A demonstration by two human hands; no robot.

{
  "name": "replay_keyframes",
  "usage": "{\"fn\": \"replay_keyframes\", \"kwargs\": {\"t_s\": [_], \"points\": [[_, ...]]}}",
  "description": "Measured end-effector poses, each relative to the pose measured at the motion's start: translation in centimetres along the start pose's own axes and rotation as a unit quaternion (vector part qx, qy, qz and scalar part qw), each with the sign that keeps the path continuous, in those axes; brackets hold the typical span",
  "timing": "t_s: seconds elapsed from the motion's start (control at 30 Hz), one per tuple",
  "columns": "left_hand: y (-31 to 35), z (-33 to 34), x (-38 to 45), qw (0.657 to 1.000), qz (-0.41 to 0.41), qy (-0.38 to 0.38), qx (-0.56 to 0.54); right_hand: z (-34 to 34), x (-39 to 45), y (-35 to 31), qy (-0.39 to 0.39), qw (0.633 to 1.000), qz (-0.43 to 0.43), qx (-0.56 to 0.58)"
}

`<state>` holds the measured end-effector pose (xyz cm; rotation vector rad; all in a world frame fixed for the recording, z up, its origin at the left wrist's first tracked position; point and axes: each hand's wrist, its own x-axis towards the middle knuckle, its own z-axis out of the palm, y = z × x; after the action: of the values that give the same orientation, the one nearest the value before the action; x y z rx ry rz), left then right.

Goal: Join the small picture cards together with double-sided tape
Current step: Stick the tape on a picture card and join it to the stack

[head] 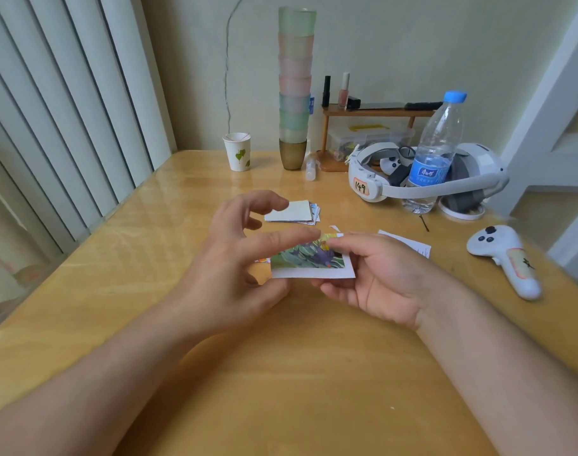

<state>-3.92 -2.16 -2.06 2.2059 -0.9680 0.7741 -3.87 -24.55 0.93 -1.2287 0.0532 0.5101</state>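
Observation:
A small picture card point(314, 261) with green leaves, a purple shape and a white border hangs just above the table's middle. My right hand point(373, 274) grips its right edge, fingers underneath and thumb on top. My left hand point(238, 258) hovers at the card's left side, its forefinger stretched over the top edge and its other fingers spread. Behind them lies a stack of more cards point(294, 212), white side up. An orange-edged card point(263, 260) peeks out under my left hand. A white paper strip point(409, 243) lies to the right.
The wooden table point(297, 373) carries a paper cup point(237, 152), a tall stack of coloured cups point(294, 90), a water bottle point(436, 153), a white headset point(445, 179) and a white controller point(508, 258). A small wooden shelf point(373, 113) stands at the back wall.

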Motion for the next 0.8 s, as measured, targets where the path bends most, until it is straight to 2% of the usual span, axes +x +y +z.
{"fn": "replay_keyframes", "kwargs": {"t_s": [0.3,0.6,0.8], "points": [[-0.1,-0.6,0.2,0.995,0.029,-0.045,0.085,0.5,-0.7,-0.2,-0.034,0.999,-0.015,0.014],[-0.4,-0.5,0.1,0.992,0.043,-0.028,0.116,0.6,-1.0,-0.5,-0.038,0.998,-0.029,0.042],[-0.5,-1.0,0.7,0.972,0.108,0.007,0.209,0.6,-1.1,-0.4,-0.052,0.997,-0.030,0.052]]}}
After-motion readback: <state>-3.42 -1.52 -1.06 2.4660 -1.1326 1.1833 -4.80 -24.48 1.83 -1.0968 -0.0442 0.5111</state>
